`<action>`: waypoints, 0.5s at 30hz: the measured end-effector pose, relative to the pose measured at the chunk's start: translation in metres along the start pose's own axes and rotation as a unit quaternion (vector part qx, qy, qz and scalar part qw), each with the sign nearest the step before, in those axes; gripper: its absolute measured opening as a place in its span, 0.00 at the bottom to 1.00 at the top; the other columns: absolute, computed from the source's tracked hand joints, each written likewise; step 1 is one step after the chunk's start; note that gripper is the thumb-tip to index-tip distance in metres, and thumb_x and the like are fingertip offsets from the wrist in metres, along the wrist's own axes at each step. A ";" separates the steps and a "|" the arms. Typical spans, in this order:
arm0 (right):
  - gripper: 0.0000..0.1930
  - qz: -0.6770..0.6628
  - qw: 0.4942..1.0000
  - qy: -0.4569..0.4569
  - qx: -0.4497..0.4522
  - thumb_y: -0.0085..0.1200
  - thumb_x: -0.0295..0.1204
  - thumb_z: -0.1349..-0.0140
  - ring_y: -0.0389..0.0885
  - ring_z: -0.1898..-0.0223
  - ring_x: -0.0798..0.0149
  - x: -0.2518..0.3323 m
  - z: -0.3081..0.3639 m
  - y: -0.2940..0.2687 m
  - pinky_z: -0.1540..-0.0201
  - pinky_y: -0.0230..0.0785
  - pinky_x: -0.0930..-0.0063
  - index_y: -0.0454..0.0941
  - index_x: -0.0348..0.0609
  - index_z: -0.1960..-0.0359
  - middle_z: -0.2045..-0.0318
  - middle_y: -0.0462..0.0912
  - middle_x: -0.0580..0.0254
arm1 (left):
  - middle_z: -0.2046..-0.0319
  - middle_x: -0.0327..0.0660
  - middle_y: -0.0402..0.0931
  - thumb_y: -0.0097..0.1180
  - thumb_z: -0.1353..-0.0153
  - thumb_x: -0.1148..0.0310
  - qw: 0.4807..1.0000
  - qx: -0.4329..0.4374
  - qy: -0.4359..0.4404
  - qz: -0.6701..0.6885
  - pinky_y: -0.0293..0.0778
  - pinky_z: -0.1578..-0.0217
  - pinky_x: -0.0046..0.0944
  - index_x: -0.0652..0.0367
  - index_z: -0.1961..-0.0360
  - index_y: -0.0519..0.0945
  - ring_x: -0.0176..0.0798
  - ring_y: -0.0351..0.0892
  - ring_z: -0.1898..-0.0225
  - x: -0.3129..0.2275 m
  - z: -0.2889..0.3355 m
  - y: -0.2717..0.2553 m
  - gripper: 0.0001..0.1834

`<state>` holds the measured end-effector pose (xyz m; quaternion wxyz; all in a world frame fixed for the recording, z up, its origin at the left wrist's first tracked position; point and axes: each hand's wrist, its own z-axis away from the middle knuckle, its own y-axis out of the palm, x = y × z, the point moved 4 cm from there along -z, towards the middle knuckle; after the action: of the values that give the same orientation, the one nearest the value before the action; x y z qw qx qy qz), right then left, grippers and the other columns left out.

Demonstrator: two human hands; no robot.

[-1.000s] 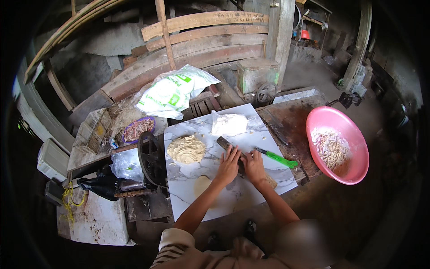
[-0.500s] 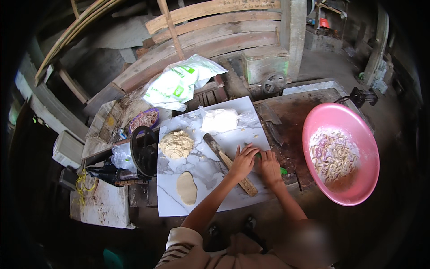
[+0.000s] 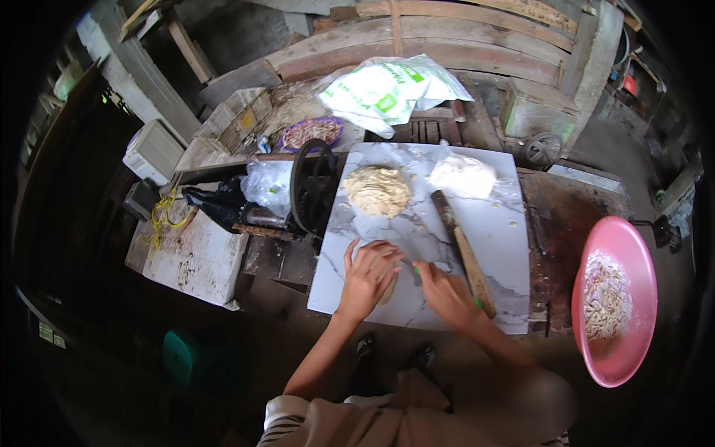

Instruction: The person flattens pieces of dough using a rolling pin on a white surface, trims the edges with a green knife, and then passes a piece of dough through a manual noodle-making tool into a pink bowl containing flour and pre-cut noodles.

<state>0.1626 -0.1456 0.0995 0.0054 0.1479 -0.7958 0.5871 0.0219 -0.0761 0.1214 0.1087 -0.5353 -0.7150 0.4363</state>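
Observation:
My left hand (image 3: 366, 279) is over a flattened piece of dough (image 3: 387, 291), its fingers apart; the hand covers most of the dough. Just to its right, my right hand (image 3: 444, 293) is closed round a small knife (image 3: 477, 302) with a green handle. A bit of the narrow blade points toward my left fingers. Beyond my hands, a large lump of dough (image 3: 377, 191) rests on the marble-patterned board (image 3: 335, 287). To the right of my right hand lies a wooden rolling pin (image 3: 463, 249), slanting toward me.
A plastic bag of white flour (image 3: 463, 176) sits at the board's far right. On the right stands a pink basin (image 3: 648, 298) holding floured dough strips. A black handwheel (image 3: 299, 186) rises at the board's left edge, with a purple-rimmed bowl (image 3: 328, 135) and a white-green sack (image 3: 395, 93) behind.
Both hands have moved left across the board, from right of the rolling pin to the flattened dough. The knife has come along in my right hand. The view has swung left.

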 end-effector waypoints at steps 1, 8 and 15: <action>0.17 0.012 1.000 -0.007 0.022 0.45 0.23 0.44 0.80 0.76 0.57 0.004 -0.011 0.005 0.76 0.73 0.69 0.67 0.37 0.51 0.70 0.75 0.52 | 0.59 0.36 0.75 0.59 0.48 0.70 0.998 -0.014 -0.055 0.016 0.53 0.41 0.51 0.52 0.59 0.78 0.39 0.71 0.50 0.018 0.011 -0.004 0.14; 0.10 0.030 0.992 -0.071 0.102 0.43 0.27 0.39 0.80 0.76 0.53 0.001 -0.064 0.043 0.76 0.71 0.61 0.70 0.40 0.57 0.74 0.78 0.52 | 0.56 0.41 0.74 0.55 0.46 0.74 0.981 0.052 -0.154 0.105 0.60 0.43 0.50 0.57 0.55 0.76 0.47 0.69 0.47 0.099 0.078 0.006 0.16; 0.08 0.116 0.985 -0.087 0.095 0.46 0.33 0.39 0.79 0.82 0.57 0.001 -0.076 0.070 0.81 0.69 0.65 0.74 0.45 0.62 0.85 0.76 0.60 | 0.38 0.42 0.61 0.50 0.40 0.66 0.986 0.128 -0.086 0.058 0.48 0.36 0.52 0.54 0.41 0.67 0.45 0.54 0.34 0.106 0.081 0.025 0.25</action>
<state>0.1325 -0.0559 0.0582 -0.1459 0.1054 -0.7458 0.6414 -0.0549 -0.0246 0.0218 0.0887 -0.5179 -0.6275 0.5746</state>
